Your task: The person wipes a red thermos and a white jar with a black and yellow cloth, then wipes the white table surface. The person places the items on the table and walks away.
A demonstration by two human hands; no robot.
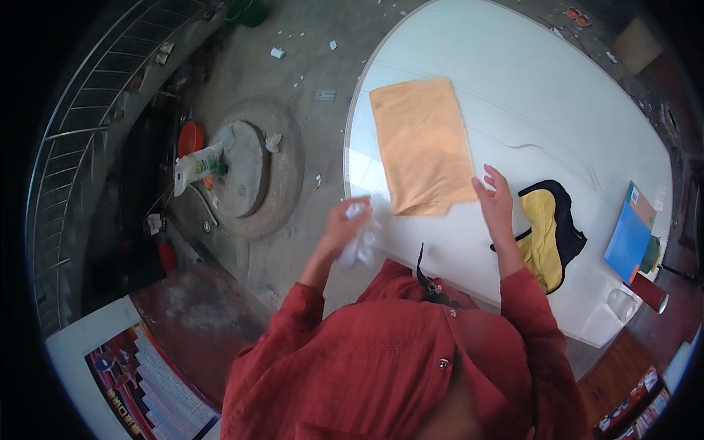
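Note:
On the white table (528,99) an orange cloth (421,146) lies spread out, wrinkled along its near edge. My left hand (346,223) grips a crumpled white cloth (360,242) that hangs at the table's left near edge. My right hand (494,201) is beside the orange cloth's lower right corner, its fingers apart and nothing held; whether a fingertip touches the cloth I cannot tell. A yellow and black fabric item (544,231) lies to the right of that hand, partly behind the forearm.
A blue booklet (630,239), a clear glass jar (621,304) and a dark red cylinder (650,293) are at the table's right end. Left of the table, a round concrete slab (242,170) bears a white plastic package (197,168). Scraps litter the floor; a calendar (157,385) lies lower left.

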